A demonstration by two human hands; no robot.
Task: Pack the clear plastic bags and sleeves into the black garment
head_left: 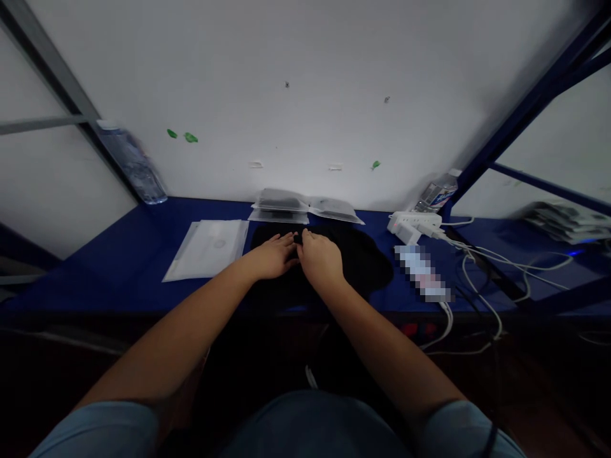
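Black cloth (367, 257) lies on the blue desk (114, 254) under my left hand (274, 257), opened fairly flat, and my right hand (322, 257), curled, its hold unclear. Handling seems under way, unfinished; beyond, clear bags (281, 201) lie untouched.

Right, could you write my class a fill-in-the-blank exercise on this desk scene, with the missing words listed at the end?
1. The cloth under the left hand and right hand is coloured ____.
2. The desk that it lies on is coloured ____.
3. As the person sees it, the power strip is to the ____ of the cloth.
4. The leaf-shaped marks on the wall are coloured ____.

Missing words: black; blue; right; green.
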